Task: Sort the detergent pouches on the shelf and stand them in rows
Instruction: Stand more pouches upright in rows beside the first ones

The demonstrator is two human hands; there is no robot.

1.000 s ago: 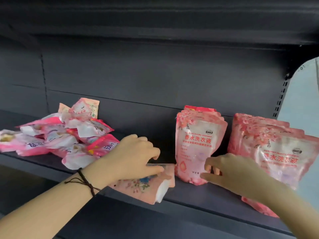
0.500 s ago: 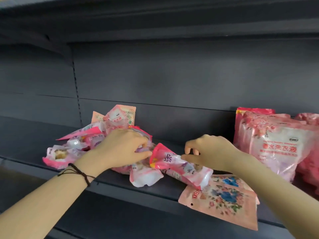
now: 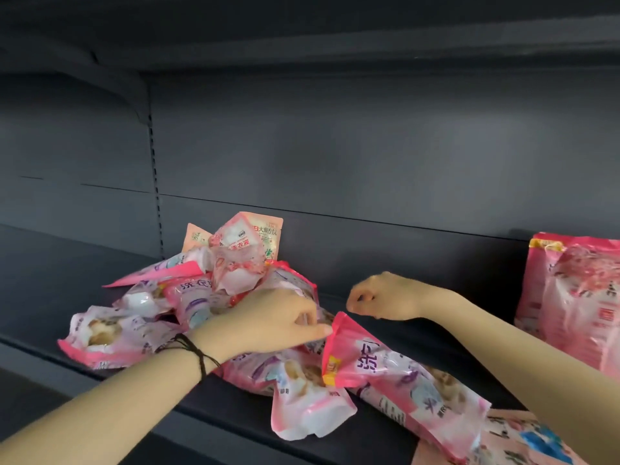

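1. Head view: heap of pink pouches [image 3: 214, 297] lies jumbled on the dark shelf [image 3: 50, 280]; one pouch [image 3: 402, 377] lies flat at its right.
2. Left hand [image 3: 268, 325] on the heap, fingertips at that pouch's top edge; grasp unclear.
3. Right hand [image 3: 379, 298] clenched, holding nothing.
4. Standing pouches [image 3: 577, 297] far right.

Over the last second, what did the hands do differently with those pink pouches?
The left hand left the flat floral pouch for the heap of pouches and now reaches the top edge of the front pink pouch. The right hand came from the standing pouches, pinched that pink pouch, then let go; it hovers curled above it. The other pouches stayed put.
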